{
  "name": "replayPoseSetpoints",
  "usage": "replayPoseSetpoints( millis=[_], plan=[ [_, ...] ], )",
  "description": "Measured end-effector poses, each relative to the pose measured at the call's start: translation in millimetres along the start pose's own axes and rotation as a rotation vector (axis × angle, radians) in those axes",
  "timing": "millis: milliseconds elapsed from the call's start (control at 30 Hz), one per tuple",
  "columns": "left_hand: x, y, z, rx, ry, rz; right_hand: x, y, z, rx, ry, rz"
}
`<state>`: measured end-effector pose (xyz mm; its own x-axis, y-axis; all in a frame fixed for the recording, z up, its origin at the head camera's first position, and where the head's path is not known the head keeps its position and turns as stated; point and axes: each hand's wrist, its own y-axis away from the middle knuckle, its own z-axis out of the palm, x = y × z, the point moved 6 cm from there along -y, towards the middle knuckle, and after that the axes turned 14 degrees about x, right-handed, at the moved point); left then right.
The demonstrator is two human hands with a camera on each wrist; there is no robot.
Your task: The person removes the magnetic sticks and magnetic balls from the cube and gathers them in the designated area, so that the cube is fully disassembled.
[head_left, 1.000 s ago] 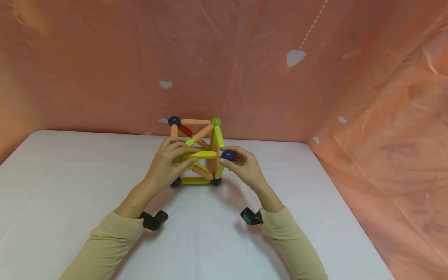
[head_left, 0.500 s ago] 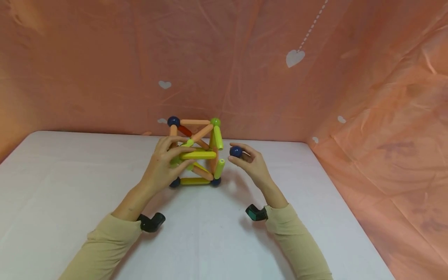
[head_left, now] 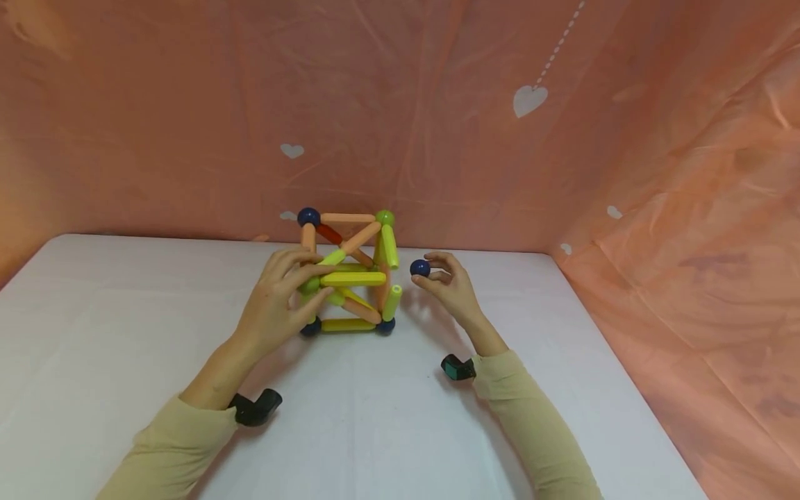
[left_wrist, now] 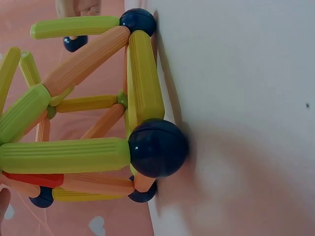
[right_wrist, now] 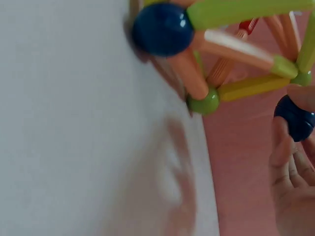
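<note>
A magnetic stick-and-ball frame (head_left: 348, 324) stands on the table, built of yellow, green, orange and red rods with dark blue and green balls. At its left side is my left hand (head_left: 265, 305), thumb and index finger spread above and below a near yellow-green rod (head_left: 353, 278). A green ball (head_left: 310, 285) shows in the gap between them. My right hand (head_left: 453, 288) pinches a dark blue ball (head_left: 420, 268) between thumb and fingers, apart from the frame. Two green rods on the frame's right side, an upper (head_left: 390, 246) and a lower one (head_left: 392, 303), have free ends facing each other.
The white-covered table (head_left: 362, 430) runs back to a pink cloth backdrop (head_left: 387, 125) with white hearts. More cloth hangs along the right side (head_left: 687, 278). A dark wrist camera sits on each forearm, the left one (head_left: 256, 408) and the right one (head_left: 458, 367).
My right hand has drawn the blue ball rightward, away from the green rods, leaving a gap between their ends. My left hand has slid left along the near rod, while the frame stays put.
</note>
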<state>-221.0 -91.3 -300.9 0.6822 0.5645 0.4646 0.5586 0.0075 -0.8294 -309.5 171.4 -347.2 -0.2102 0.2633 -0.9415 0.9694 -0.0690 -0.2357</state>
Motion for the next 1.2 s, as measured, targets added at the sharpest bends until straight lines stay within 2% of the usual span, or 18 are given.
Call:
replayPoseSetpoints(
  millis=[200, 767, 1000, 1200],
  plan=[
    [2.4, 3.3, -2.8, -0.027, -0.02, -0.01, 11, -6.2, 1, 0.021, -0.012, 0.027],
    [6.6, 8.3, -5.3, -0.031, -0.008, -0.028, 48, -33.9, 6, 0.072, 0.144, 0.19],
    [8.7, 9.4, -6.0, -0.025, -0.003, -0.038, 53, -40.1, 8, 0.096, 0.182, 0.218],
    [10.3, 9.6, -2.5, -0.031, 0.003, -0.033, 57, -44.1, 5, 0.123, 0.241, 0.201]
  ],
)
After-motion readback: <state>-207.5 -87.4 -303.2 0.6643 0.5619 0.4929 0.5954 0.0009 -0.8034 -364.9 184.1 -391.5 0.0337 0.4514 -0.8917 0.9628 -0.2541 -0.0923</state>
